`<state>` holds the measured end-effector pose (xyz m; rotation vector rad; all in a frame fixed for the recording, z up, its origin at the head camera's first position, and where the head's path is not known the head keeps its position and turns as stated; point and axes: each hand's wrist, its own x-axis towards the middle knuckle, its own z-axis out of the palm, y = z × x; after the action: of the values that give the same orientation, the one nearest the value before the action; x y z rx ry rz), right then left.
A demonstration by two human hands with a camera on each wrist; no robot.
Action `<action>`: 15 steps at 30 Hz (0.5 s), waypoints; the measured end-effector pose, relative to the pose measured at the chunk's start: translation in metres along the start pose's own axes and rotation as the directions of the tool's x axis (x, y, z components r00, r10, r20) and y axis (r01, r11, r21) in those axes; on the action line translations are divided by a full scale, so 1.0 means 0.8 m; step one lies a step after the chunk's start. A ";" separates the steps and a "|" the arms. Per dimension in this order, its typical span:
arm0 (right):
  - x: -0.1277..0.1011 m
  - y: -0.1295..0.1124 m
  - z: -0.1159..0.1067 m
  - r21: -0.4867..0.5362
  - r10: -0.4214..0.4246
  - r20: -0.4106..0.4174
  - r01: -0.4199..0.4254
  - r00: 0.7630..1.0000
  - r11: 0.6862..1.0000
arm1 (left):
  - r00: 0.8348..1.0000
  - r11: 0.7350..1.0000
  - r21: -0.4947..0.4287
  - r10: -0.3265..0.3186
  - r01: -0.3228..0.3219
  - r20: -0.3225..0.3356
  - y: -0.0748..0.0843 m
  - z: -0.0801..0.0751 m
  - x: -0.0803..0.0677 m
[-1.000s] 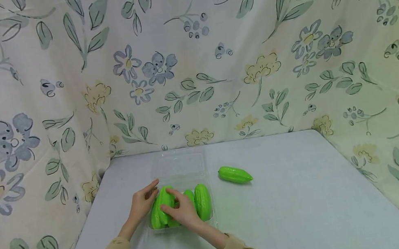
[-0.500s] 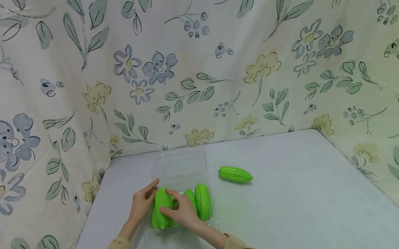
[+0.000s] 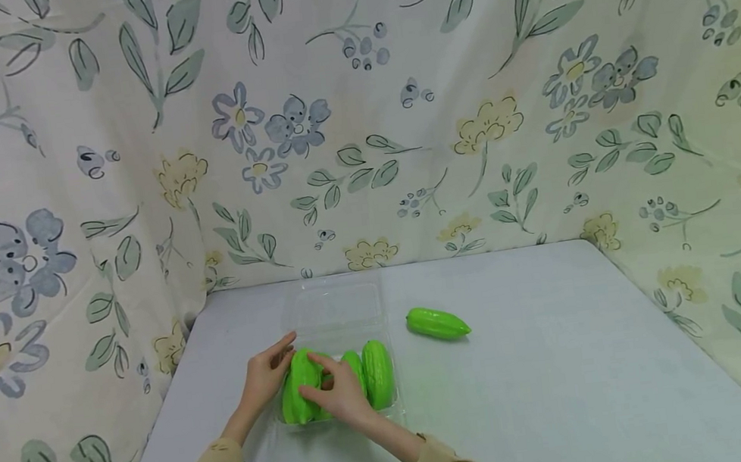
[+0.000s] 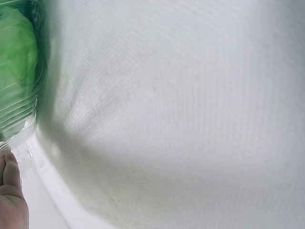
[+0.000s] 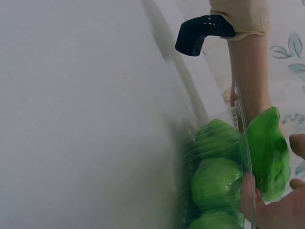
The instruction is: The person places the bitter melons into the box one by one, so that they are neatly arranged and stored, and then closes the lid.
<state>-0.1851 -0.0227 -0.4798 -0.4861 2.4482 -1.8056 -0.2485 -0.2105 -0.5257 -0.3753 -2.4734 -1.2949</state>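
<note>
A clear plastic container (image 3: 395, 403) holds several green bitter melons, one of them a ridged bitter melon (image 3: 378, 373) at its right side. At the left end, a bitter melon (image 3: 305, 385) lies on top of others and, in the right wrist view, this upper bitter melon (image 5: 268, 152) rises above the container wall. My right hand (image 3: 344, 392) holds it, thumb and forefinger spread along its right side. My left hand (image 3: 265, 374) rests with extended fingers at the container's left edge; in the left wrist view, fingertips (image 4: 10, 164) are right at its lower corner.
The container's clear lid (image 3: 332, 305) lies folded back behind it. A single bitter melon (image 3: 437, 323) lies on the white table (image 3: 531, 373) to the right. Floral cloth (image 3: 357, 110) hangs behind and along both sides.
The upper bitter melon has shifted slightly left and turned more upright along the container's left side, with a small shift back right since. Both hands stay almost in place.
</note>
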 end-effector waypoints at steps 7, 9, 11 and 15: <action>0.001 0.002 0.001 0.007 0.016 -0.003 -0.016 1.000 1.000 | 1.000 1.000 -0.004 -0.008 0.008 0.003 -0.001 0.001 0.001; 0.001 0.002 0.002 0.008 0.020 -0.008 -0.020 1.000 1.000 | 1.000 1.000 -0.007 -0.008 0.008 0.005 -0.002 0.001 0.001; 0.001 0.003 0.003 0.006 0.023 -0.015 -0.023 1.000 1.000 | 1.000 1.000 -0.007 -0.013 0.013 0.003 -0.002 0.001 0.001; 0.000 0.005 0.005 -0.005 0.034 -0.034 -0.034 0.999 0.999 | 1.000 1.000 -0.001 -0.026 0.026 0.006 -0.002 0.001 0.001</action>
<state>-0.1851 -0.0255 -0.4845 -0.4152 2.4689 -1.8090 -0.2502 -0.2108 -0.5267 -0.3491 -2.4910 -1.3067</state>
